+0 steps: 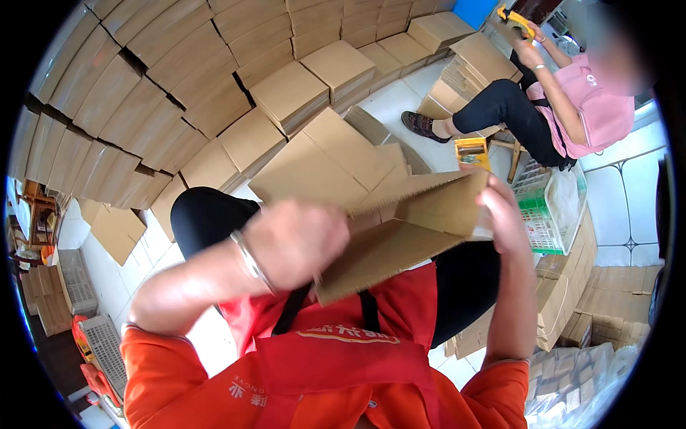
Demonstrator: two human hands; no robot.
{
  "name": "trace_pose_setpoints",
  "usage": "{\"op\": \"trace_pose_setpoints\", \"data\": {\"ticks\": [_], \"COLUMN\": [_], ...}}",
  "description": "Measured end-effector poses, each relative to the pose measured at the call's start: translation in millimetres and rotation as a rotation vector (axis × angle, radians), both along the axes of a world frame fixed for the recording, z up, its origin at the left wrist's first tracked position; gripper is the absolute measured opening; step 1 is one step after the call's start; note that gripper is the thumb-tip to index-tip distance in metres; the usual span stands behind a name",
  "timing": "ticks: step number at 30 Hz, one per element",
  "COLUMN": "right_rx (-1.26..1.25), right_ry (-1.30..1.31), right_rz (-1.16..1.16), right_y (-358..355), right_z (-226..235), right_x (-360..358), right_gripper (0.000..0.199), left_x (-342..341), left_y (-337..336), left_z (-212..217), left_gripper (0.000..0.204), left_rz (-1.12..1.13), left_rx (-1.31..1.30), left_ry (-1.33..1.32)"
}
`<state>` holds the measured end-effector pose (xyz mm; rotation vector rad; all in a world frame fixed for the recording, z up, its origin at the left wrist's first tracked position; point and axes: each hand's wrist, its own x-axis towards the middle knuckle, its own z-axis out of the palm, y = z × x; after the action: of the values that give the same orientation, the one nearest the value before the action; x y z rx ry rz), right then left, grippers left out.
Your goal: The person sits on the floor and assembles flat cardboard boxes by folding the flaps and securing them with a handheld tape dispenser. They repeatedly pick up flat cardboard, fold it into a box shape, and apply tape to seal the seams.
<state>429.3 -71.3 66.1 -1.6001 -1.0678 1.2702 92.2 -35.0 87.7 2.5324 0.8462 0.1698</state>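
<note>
A brown cardboard box (421, 232), partly folded with its end standing open, is held above my lap between both hands. My right hand (504, 214) grips its right end, the fingers around the far edge and the thumb side against the panel. My left hand (296, 239), smeared by motion, is closed at the left end of the box, its fingertips hidden; a silver bangle (250, 261) is on that wrist. Just beyond the box lies flat cardboard (321, 161). My red apron (343, 357) covers my lap below.
High stacks of flat cardboard (179, 64) line the far left. At the far right a seated person (586, 100) in pink holds a yellow-handled tool (516, 21). A white-and-green crate (547, 214) stands to my right, a yellow container (471, 152) beyond. Grey crates (100, 343) are at left.
</note>
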Motion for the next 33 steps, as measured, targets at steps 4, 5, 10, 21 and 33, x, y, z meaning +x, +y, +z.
{"op": "trace_pose_setpoints", "data": {"ticks": [4,5,10,21,33], "right_rx": [-0.049,-0.089,-0.114,-0.024,0.05], "right_ry": [-0.15,-0.154,-0.028,-0.21,-0.101], "right_rz": [0.25,0.277,0.062,-0.159,-0.043], "right_y": [-10,-7,-2,-8,-14], "right_z": [31,24,-68,-112,-103], "right_x": [-20,-25,-40,-58,-54], "right_gripper": [0.05,0.052,0.067,0.065,0.031], "left_x": [9,14,47,19,45], "left_y": [67,80,86,43,67], "left_z": [24,12,-33,-48,-92], "left_gripper": [0.023,0.024,0.031,0.117,0.088], "left_rz": [0.204,0.225,0.386,0.311,0.431], "left_rx": [-0.036,-0.035,0.114,0.127,0.538], "left_ry": [0.415,0.488,0.466,-0.19,-0.303]}}
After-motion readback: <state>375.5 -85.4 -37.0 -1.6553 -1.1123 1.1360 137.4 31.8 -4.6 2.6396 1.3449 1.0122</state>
